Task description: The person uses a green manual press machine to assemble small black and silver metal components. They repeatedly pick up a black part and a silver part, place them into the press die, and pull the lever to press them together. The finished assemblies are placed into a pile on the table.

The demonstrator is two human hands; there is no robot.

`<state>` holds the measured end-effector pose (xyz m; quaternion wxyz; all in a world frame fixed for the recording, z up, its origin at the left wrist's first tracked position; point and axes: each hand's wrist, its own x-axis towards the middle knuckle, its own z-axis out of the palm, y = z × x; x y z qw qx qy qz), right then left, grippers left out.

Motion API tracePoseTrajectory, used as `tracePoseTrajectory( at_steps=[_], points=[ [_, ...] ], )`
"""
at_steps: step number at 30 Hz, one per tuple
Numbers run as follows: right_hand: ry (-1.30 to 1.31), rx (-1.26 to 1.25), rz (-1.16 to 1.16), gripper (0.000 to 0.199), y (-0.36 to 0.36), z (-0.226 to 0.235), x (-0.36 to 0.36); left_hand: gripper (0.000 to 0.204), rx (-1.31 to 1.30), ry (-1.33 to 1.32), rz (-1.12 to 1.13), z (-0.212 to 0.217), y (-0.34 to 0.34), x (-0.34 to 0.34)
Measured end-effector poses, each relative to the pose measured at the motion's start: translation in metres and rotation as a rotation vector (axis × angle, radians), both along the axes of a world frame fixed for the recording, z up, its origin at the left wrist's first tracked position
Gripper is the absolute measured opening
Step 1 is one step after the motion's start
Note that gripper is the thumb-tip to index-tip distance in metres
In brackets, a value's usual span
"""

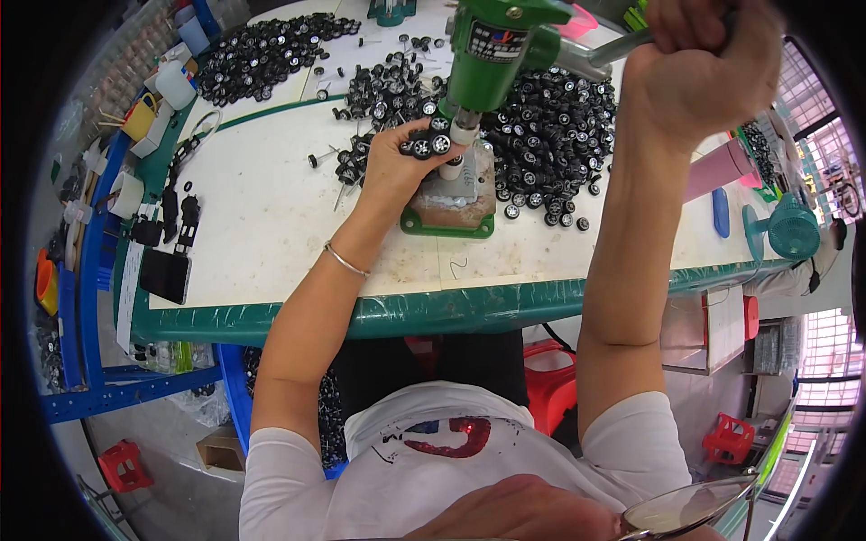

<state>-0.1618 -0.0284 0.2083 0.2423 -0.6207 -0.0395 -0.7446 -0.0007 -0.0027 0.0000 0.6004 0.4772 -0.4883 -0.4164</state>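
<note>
Small round black wheels with silver-spoked hubs (439,144) are pinched in the fingers of the left hand (394,167), held right beside the white-tipped ram (464,133) of a green-painted metal lever press (478,86); whether the ram is touched by them cannot be told. The end of the grey metal lever (622,45) is gripped by the right hand (713,72), raised at upper right. On the green body of the press, a dark rectangular label (496,41) is carried, printed with white characters and a red-and-blue mark. Dark handwritten marks (470,183) are borne by the worn metal base plate (442,215) below, too small to be read with certainty. The press is flanked by heaps of similar wheels (559,135), spread over a cream-topped, green-edged bench (253,239). A black rectangular phone-like device (165,275) is laid near the bench's left edge. At the right, a pink cylinder (717,171) and a teal fan (794,227) are seen. A white T-shirt (505,424) with a red-and-blue print is worn by the person.
</note>
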Motion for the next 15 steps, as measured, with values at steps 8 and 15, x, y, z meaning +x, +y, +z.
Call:
tracePoseTrajectory(
  at_steps=[8, 15],
  points=[
    [0.155, 0.208, 0.171, 0.028, -0.051, 0.02, -0.004, 0.025, 0.054, 0.157, 0.018, 0.001, 0.009, 0.0],
    [0.274, 0.724, 0.253, 0.018, -0.141, 0.021, 0.008, 0.024, 0.059, 0.526, -0.024, 0.012, 0.011, 0.018]
  ],
)
